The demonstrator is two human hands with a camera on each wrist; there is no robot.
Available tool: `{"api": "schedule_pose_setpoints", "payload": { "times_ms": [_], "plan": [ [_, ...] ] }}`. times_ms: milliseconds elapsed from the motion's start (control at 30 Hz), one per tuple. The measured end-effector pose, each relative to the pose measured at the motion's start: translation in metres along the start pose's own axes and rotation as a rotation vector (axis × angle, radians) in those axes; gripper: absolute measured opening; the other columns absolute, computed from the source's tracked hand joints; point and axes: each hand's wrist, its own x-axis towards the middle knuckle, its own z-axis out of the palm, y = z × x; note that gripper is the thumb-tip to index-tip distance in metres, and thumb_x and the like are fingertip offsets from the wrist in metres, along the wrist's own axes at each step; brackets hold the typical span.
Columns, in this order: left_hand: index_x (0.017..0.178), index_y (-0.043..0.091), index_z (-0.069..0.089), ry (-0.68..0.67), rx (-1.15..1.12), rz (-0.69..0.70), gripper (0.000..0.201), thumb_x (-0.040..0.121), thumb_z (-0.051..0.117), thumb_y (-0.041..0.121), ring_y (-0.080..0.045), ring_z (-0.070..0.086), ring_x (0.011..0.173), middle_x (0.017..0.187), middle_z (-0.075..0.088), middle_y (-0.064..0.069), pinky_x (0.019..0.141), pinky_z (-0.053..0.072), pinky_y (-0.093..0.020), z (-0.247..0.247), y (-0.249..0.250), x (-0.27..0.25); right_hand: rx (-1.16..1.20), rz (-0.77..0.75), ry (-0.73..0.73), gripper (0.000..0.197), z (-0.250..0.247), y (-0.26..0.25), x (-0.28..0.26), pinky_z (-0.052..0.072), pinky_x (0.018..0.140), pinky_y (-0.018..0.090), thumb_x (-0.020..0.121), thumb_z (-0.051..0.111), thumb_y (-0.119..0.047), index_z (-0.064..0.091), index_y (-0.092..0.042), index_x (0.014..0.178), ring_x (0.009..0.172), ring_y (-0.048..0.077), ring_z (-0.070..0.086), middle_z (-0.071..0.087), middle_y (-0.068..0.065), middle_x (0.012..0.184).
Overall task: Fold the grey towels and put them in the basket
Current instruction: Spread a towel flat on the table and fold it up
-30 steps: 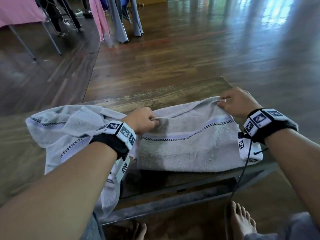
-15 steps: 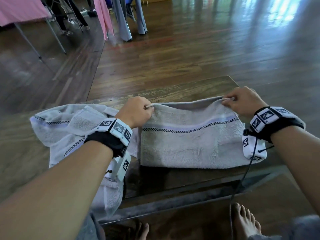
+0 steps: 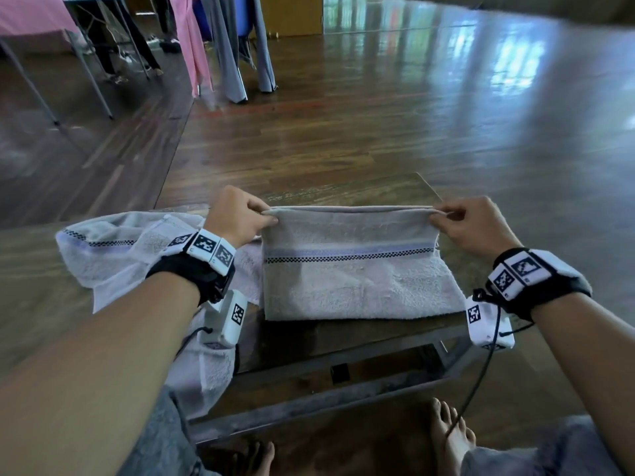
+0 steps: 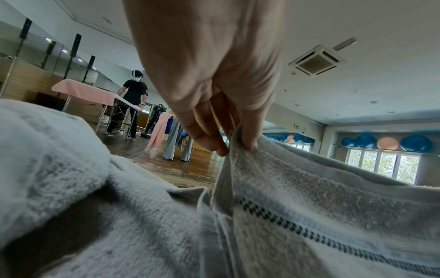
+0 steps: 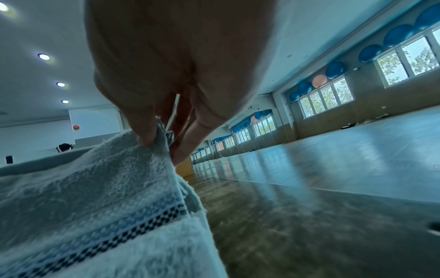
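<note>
A grey towel [image 3: 357, 286] with a checkered stripe lies folded on the wooden table [image 3: 343, 192]. Its far doubled edge is lifted and stretched between my hands. My left hand [image 3: 240, 216] pinches the far left corner, with thumb and fingers on the hem [image 4: 232, 148]. My right hand [image 3: 470, 221] pinches the far right corner [image 5: 161, 135] the same way. A second grey towel [image 3: 113, 255] lies crumpled at the left, partly under my left forearm and hanging over the near table edge. No basket shows in any view.
The table's metal frame [image 3: 343, 383] and my bare feet [image 3: 450, 438] are below the near edge. Across the wooden floor stand a pink-covered table [image 3: 31, 15], hanging pink and grey cloths [image 3: 220, 46], and a person [image 4: 133, 101].
Both hands moved away from me and lifted the towel's far edge, pulling it taut between them. The head view also tilted up.
</note>
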Motion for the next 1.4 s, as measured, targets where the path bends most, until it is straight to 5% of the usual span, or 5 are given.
{"api": "schedule_pose_setpoints", "payload": {
  "times_ms": [133, 300, 467, 933, 1400],
  "plan": [
    [0.079, 0.004, 0.079, -0.093, 0.052, -0.020, 0.013, 0.086, 0.072, 0.011, -0.018, 0.056, 0.055, 0.071, 0.074, -0.016, 0.052, 0.046, -0.025, 0.001, 0.003, -0.009, 0.004, 0.001, -0.043, 0.018, -0.003, -0.002, -0.016, 0.052, 0.083, 0.033, 0.094, 0.066, -0.015, 0.077, -0.006, 0.105, 0.084, 0.021, 0.069, 0.075, 0.006, 0.089],
    [0.086, 0.010, 0.081, -0.114, 0.056, -0.039, 0.008, 0.085, 0.075, 0.014, -0.017, 0.063, 0.060, 0.076, 0.076, -0.009, 0.055, 0.053, -0.024, -0.004, 0.001, -0.010, 0.015, -0.026, 0.030, 0.016, -0.012, -0.006, -0.023, 0.045, 0.073, 0.012, 0.089, 0.072, -0.011, 0.080, -0.011, 0.102, 0.073, -0.001, 0.064, 0.075, -0.001, 0.084],
    [0.087, 0.011, 0.082, -0.096, -0.043, -0.085, 0.010, 0.078, 0.083, 0.013, -0.025, 0.073, 0.079, 0.080, 0.077, -0.006, 0.074, 0.062, -0.038, -0.010, -0.001, -0.006, 0.057, -0.061, 0.088, 0.011, -0.016, -0.008, -0.022, 0.057, 0.083, 0.026, 0.083, 0.078, -0.007, 0.080, -0.013, 0.091, 0.078, 0.014, 0.073, 0.077, 0.001, 0.083],
    [0.080, 0.014, 0.082, -0.069, -0.068, -0.135, 0.007, 0.076, 0.081, 0.008, -0.026, 0.073, 0.076, 0.074, 0.076, -0.005, 0.077, 0.062, -0.043, -0.011, -0.009, -0.006, 0.245, -0.040, 0.019, 0.012, -0.014, -0.011, -0.019, 0.053, 0.071, 0.010, 0.074, 0.086, -0.006, 0.081, -0.013, 0.084, 0.076, 0.007, 0.073, 0.077, -0.001, 0.079],
    [0.080, 0.012, 0.081, -0.059, -0.110, -0.164, 0.009, 0.074, 0.083, 0.006, -0.027, 0.074, 0.079, 0.074, 0.076, -0.007, 0.077, 0.062, -0.046, -0.008, -0.010, -0.004, 0.082, -0.053, 0.045, 0.007, -0.006, -0.002, -0.008, 0.056, 0.074, 0.019, 0.083, 0.077, -0.007, 0.075, -0.012, 0.088, 0.078, 0.018, 0.071, 0.074, 0.000, 0.081]
  ]
}}
